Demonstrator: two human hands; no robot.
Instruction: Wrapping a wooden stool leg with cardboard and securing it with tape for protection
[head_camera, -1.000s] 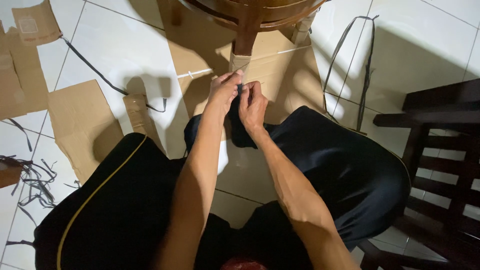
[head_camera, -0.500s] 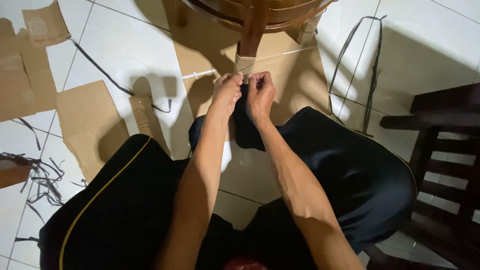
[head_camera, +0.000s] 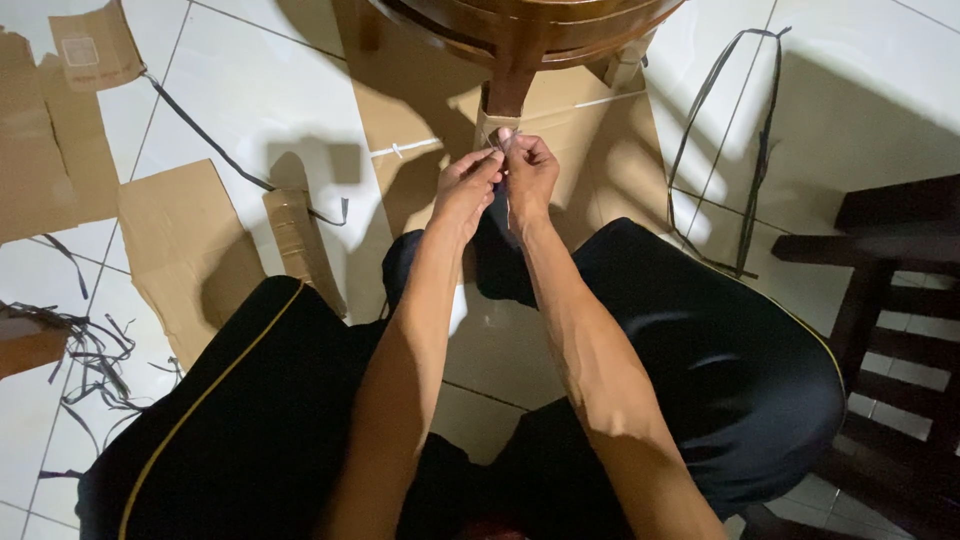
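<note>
Both hands (head_camera: 500, 180) pinch cardboard wrap (head_camera: 493, 128) on chair leg (head_camera: 508, 90).

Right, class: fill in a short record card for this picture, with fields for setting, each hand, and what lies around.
Setting: person seated on a white tiled floor
Left hand: fingers pinched at the cardboard wrap on a wooden furniture leg
Right hand: pinching the same wrap, touching the left
Around: cardboard sheets, black straps, dark wooden chair
</note>
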